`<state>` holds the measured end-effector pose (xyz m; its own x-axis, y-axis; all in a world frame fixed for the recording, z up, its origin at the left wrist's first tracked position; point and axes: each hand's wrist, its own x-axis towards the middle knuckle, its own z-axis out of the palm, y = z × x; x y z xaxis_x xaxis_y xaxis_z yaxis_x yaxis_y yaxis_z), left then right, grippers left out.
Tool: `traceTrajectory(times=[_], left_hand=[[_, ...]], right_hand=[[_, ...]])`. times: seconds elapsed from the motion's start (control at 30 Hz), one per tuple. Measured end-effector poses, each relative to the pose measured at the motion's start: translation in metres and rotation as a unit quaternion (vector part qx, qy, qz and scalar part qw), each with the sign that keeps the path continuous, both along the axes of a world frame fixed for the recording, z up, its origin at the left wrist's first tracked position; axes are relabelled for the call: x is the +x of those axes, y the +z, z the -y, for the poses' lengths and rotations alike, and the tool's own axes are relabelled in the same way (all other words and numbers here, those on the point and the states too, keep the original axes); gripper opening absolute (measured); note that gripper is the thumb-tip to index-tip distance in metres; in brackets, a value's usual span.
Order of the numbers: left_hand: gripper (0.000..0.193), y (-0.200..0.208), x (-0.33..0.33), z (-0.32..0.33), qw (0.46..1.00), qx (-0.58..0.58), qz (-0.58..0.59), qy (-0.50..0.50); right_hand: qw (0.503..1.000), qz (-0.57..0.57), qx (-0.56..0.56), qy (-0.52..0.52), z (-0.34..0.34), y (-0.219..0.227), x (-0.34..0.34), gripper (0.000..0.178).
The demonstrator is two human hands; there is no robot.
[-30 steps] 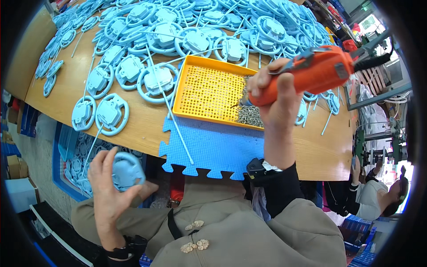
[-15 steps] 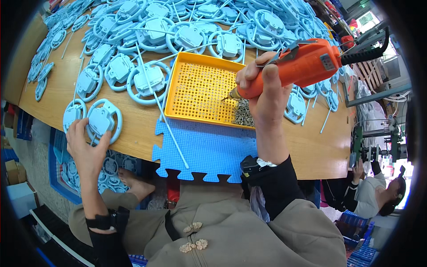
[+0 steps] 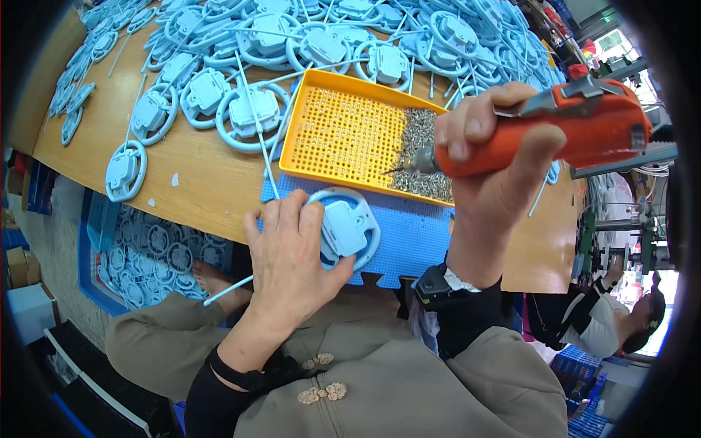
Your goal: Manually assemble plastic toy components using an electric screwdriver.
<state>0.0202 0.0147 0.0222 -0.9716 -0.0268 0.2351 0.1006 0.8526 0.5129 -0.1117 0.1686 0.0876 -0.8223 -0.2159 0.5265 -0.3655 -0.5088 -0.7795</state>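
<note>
My left hand (image 3: 288,255) grips a light-blue ring-shaped plastic part (image 3: 347,228) with a boxy middle, over the blue foam mat (image 3: 416,244) at the table's front edge. A thin light-blue rod (image 3: 230,290) sticks out below that hand. In my right hand (image 3: 493,160) is an orange electric screwdriver (image 3: 599,131), its bit pointing left above the yellow perforated tray (image 3: 336,135). Small metal screws (image 3: 423,135) are heaped along the tray's right side. The bit's tip is near the heap; whether a screw sits on it is too small to tell.
Many similar light-blue parts (image 3: 321,45) pile up across the back of the wooden table (image 3: 197,197). One ring part (image 3: 125,171) lies at the left front. Below stands a blue crate (image 3: 91,252) full of such parts. Another person (image 3: 610,321) sits at the far right.
My left hand has brought one ring part from the table's left over to the foam mat. My right hand with the screwdriver has shifted right, and the bit is now by the screws.
</note>
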Motion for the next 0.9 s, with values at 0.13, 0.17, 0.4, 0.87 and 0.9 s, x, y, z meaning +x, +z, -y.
traceTrajectory(times=[0.13, 0.17, 0.4, 0.87, 0.9], left_hand=[[0.062, -0.001, 0.001, 0.000, 1.000, -0.006, 0.002, 0.012], [0.062, -0.001, 0.001, -0.001, 1.000, -0.005, 0.006, 0.012], [0.061, -0.003, 0.000, -0.001, 1.000, -0.017, 0.006, 0.013], [0.062, -0.003, -0.001, 0.001, 1.000, -0.016, 0.010, 0.013], [0.062, -0.002, -0.001, 0.001, 1.000, -0.017, 0.008, 0.013]], right_hand=[[0.997, 0.025, 0.021, 0.075, 0.001, -0.006, 0.026, 0.054], [0.993, 0.029, 0.069, 0.094, -0.001, -0.008, 0.030, 0.058], [0.991, 0.027, 0.117, 0.056, 0.005, -0.016, 0.037, 0.056], [0.990, 0.011, 0.135, 0.045, 0.015, -0.020, 0.043, 0.052], [0.991, 0.018, 0.126, 0.048, 0.017, -0.022, 0.043, 0.052]])
